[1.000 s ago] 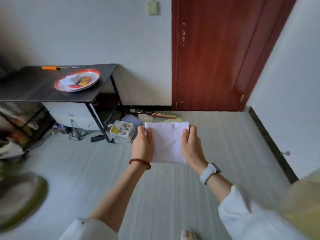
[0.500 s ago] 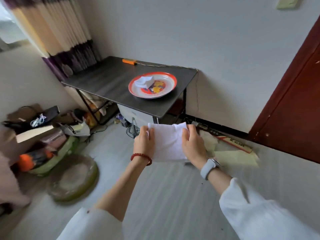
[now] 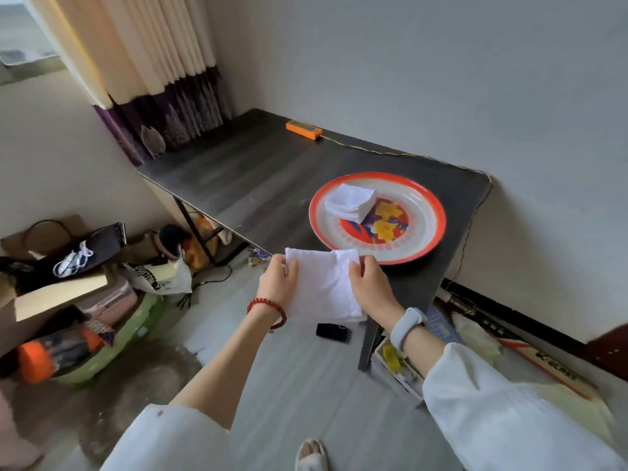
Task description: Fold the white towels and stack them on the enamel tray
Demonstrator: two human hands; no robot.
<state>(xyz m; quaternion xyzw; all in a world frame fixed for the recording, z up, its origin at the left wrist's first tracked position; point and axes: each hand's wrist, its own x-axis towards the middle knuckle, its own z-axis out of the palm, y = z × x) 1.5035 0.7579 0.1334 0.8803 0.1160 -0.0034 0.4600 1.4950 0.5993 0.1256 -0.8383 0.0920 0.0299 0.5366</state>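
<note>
Near the dark table (image 3: 258, 185), left hand (image 3: 277, 280) and right hand (image 3: 372, 287) pinch a folded towel (image 3: 323, 287).

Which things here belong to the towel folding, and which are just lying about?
Part of the job:
held towel
left hand
right hand
folded towels
tray

Lying about:
orange gadget
table
curtain
cardboard box

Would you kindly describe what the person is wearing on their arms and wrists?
Both arms wear loose white sleeves pushed up toward the elbows. The left hand has a red beaded bracelet at its wrist; the right hand has a pale grey-white smartwatch on a matching band.
</note>
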